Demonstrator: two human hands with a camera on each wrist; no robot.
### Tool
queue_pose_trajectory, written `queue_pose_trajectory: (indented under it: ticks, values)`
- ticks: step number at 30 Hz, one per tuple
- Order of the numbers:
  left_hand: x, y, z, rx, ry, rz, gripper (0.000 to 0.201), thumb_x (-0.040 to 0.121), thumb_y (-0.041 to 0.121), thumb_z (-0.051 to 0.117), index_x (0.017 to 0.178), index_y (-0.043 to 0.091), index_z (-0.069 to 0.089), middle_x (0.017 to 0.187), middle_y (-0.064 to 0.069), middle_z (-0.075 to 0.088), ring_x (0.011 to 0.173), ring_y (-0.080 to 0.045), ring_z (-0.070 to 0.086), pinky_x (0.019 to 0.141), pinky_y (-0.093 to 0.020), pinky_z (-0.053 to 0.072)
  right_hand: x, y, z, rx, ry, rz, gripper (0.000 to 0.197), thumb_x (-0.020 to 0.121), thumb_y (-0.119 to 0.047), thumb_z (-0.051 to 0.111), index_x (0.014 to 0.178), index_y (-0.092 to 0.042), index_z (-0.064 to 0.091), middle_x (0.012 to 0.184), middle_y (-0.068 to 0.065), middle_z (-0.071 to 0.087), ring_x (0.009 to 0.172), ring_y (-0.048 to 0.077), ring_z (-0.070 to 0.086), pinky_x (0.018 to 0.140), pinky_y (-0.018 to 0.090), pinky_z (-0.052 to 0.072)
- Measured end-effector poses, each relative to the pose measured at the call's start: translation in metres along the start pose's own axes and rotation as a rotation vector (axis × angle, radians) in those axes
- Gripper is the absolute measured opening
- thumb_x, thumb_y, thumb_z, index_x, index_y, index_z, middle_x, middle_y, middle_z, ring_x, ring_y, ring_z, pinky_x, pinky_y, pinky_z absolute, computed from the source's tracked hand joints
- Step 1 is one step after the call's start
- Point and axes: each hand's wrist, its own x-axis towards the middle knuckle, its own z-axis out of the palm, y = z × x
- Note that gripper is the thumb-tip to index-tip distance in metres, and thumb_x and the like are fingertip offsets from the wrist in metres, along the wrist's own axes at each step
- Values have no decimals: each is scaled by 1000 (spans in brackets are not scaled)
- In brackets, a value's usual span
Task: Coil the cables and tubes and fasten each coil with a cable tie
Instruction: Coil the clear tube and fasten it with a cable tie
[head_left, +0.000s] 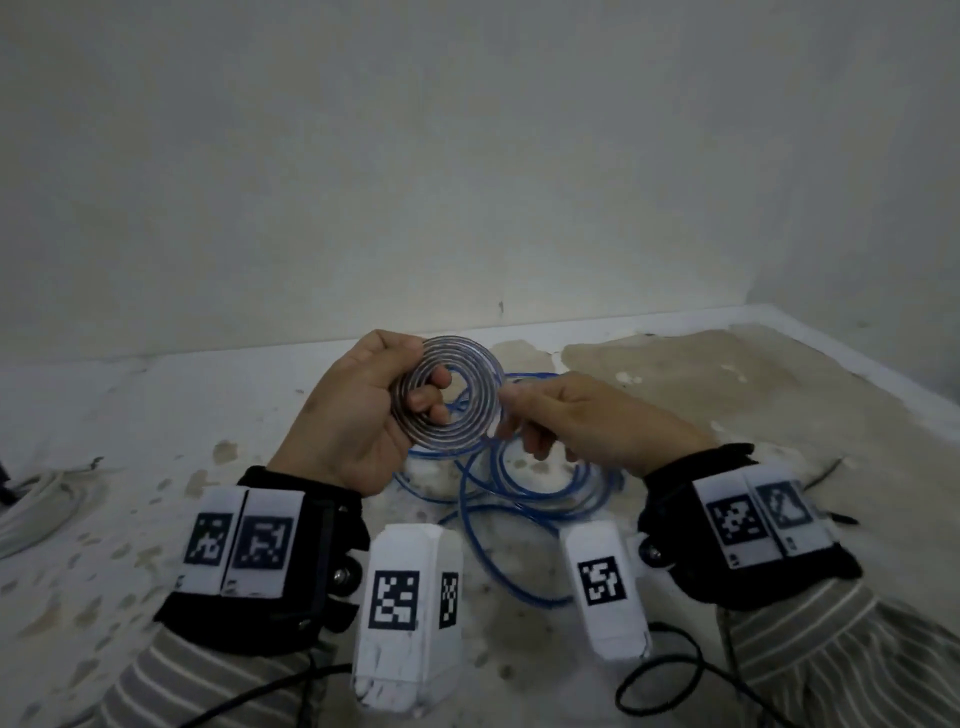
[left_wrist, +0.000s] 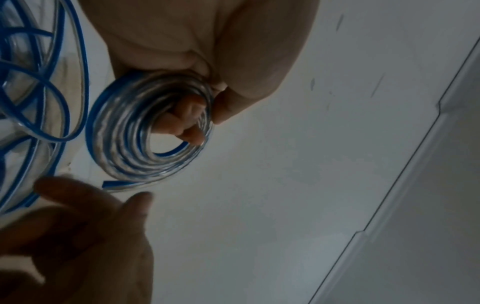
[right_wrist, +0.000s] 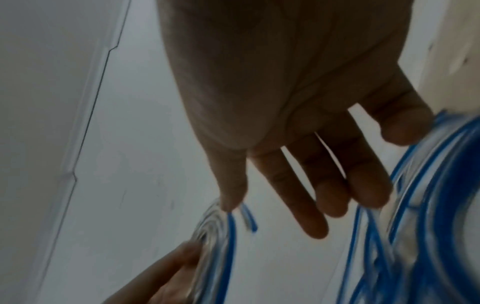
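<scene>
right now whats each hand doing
Left hand: holds the coiled tube, fingers curled through it.
Right hand: open, fingers straight, beside the coil.

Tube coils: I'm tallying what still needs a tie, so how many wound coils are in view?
1: the coil gripped in the left hand. The rest of the tube lies in loose loops on the floor below; no tie shows.

Striped sleeves, black marker-tagged wristbands

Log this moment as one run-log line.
stage: coiling tube | left hand: grips coil | right hand: open, fingertips at coil edge | loose tube: on floor | cable tie: not seen
</scene>
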Motion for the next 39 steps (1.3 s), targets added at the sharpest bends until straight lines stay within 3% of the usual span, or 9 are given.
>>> queue_pose_trajectory:
  ticks: [3,5,14,17,20,22,30,35,39]
  values:
    - [-7,-8,13,49,-26,-11,24,96,3,35,74,10,42,53,-9,54,37,-9,37,41,-20,44,-21,32,-33,-367,6,115,28,88,-41,56,72,-19,64,72,-4,61,68,11,54,68,26,41]
    - [-12,-14,19,81,-44,-23,24,96,3,36,74,9,42,54,-9,53,37,-9,37,41,-20,44,-40,55,-57,-539,46,272,14,88,-27,59,89,-16,68,91,0,62,83,14,54,75,26,40]
    - [-28,-27,36,126,-90,-43,22,97,6,37,77,9,46,55,-6,56,40,-8,40,43,-22,47,-90,117,-98,-742,43,568,24,89,-12,55,109,-8,67,117,8,62,104,23,58,89,28,46]
    - [-33,-29,41,121,-97,-55,22,97,6,36,77,9,45,54,-6,56,40,-8,40,43,-21,46,-90,125,-96,-739,18,546,24,89,-9,54,107,-13,68,116,7,63,104,21,59,84,23,44]
    - [-37,-30,44,114,-105,-62,18,97,7,36,82,7,46,55,-6,56,41,-8,40,43,-21,46,-86,127,-94,-723,21,494,14,86,-11,58,78,-15,69,84,8,64,72,17,58,60,16,41]
    - [-38,-31,45,104,-107,-63,17,97,8,36,84,6,46,55,-6,56,41,-8,40,43,-21,46,-85,125,-94,-726,16,470,17,86,-11,57,70,-10,62,75,7,59,69,19,53,53,17,36]
    - [-39,-32,48,82,-104,-78,19,97,9,36,81,6,46,58,-7,56,41,-8,41,44,-21,46,-89,106,-104,-617,110,415,18,82,-2,59,85,-14,72,83,1,66,74,11,58,57,14,43]
    - [-40,-32,48,81,-93,-73,19,97,9,36,83,5,47,59,-8,55,42,-8,40,44,-21,46,-84,100,-110,-634,215,340,21,85,-1,55,89,-10,73,95,7,70,85,18,60,76,24,44]
    - [-39,-30,43,94,-62,-52,22,98,9,36,80,5,47,57,-6,55,41,-7,41,44,-21,47,-80,83,-112,-594,311,215,18,86,-7,56,79,-20,66,83,1,65,67,5,52,59,16,38]
